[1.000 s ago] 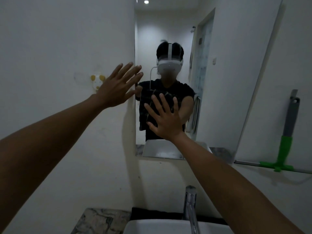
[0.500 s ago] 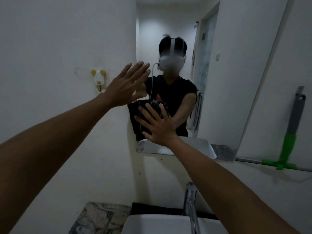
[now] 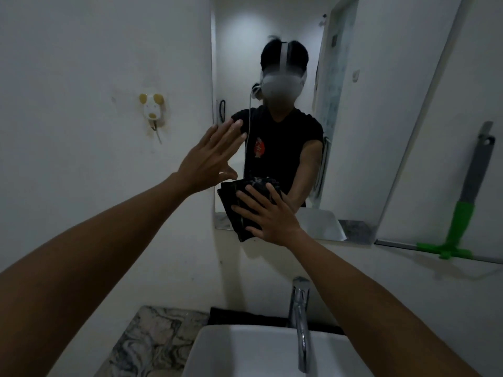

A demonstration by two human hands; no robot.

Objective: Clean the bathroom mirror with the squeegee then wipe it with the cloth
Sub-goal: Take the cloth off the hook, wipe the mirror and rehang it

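The bathroom mirror (image 3: 367, 110) hangs on the white wall straight ahead. My right hand (image 3: 268, 213) presses a dark folded cloth (image 3: 236, 205) flat against the mirror's lower left corner, fingers spread over it; the cloth hangs a little past the bottom edge. My left hand (image 3: 211, 156) is raised with fingers apart at the mirror's left edge and holds nothing. The squeegee (image 3: 462, 210), grey handle with green lower part and head, leans upright against the wall at the right, its blade resting on a ledge.
Below me stands a white basin (image 3: 245, 352) with a chrome tap (image 3: 300, 319). A marble counter (image 3: 152, 341) lies to its left. A small white and yellow wall hook (image 3: 151, 110) sits left of the mirror. A person's reflection fills the mirror's middle.
My right hand has slid down the mirror with the cloth to the lower left corner. My left hand has dropped a little along the mirror's left edge.
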